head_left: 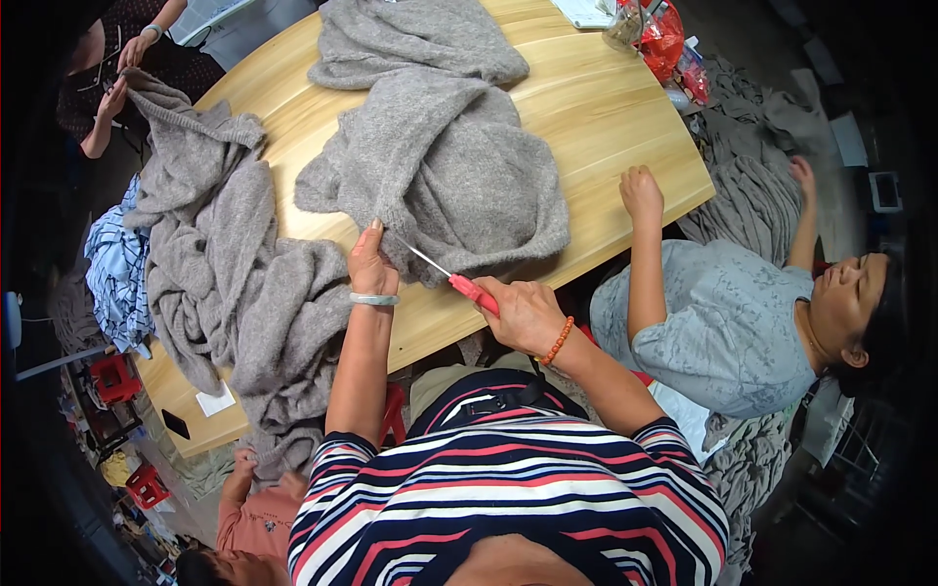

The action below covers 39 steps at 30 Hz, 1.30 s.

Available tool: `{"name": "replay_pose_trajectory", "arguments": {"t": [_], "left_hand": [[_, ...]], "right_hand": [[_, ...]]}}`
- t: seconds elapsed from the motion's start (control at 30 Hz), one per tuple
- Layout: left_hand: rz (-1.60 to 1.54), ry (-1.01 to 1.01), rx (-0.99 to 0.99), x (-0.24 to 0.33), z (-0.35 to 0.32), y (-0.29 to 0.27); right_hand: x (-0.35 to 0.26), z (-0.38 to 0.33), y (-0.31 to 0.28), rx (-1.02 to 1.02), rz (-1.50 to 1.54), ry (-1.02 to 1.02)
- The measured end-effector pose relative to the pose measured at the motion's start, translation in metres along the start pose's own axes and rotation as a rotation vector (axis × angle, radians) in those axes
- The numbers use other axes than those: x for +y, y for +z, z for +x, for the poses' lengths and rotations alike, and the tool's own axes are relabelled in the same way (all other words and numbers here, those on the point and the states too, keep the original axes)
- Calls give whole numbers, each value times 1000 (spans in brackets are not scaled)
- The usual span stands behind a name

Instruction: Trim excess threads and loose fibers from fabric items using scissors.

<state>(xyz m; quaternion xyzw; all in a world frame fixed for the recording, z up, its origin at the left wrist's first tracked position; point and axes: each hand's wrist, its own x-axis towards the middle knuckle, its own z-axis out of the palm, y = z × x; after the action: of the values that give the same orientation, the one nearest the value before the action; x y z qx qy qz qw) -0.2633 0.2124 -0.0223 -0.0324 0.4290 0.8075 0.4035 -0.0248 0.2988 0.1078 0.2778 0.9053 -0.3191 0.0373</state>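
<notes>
Right hand (528, 314) closed around the red handle of a thin metal tool (445, 272), orange bead bracelet on the wrist. Tool shaft runs up-left, tip at the hem of the near grey knit (440, 166). Left hand (371, 266) pinches that same hem just beside the tip, fingers closed on the fabric, pale bangle on the wrist. Knit lies bunched mid tabletop (606, 117), hem at the near edge. Second grey knit (230, 283) heaped left, draping over the tabletop edge. Person in grey top (713, 332) leans in at right, fist resting on the tabletop. Far left, another person's hands (122, 73) hold the second knit's far end. Red packets (664, 39) at the far right corner
</notes>
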Motion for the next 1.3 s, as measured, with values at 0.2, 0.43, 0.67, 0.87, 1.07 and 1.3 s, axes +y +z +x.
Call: {"name": "replay_pose_trajectory", "arguments": {"t": [0.2,0.43,0.67,0.87,1.07,1.3], "left_hand": [[-8,-29,11,0,1,5],[-39,-77,8,0,6,-1],[-56,-105,33,-4,13,5],[-10,-82,82,-7,14,8],[-3,95,102,16,17,-5],[1819,944,-522,-61,-67,47]], "right_hand": [[2,-2,-6,-33,18,48],[12,-3,5,-39,84,28],[11,-6,-8,-38,68,44],[20,-7,-1,-23,90,28],[62,-10,-9,153,131,180],[93,-33,-2,197,186,339]]}}
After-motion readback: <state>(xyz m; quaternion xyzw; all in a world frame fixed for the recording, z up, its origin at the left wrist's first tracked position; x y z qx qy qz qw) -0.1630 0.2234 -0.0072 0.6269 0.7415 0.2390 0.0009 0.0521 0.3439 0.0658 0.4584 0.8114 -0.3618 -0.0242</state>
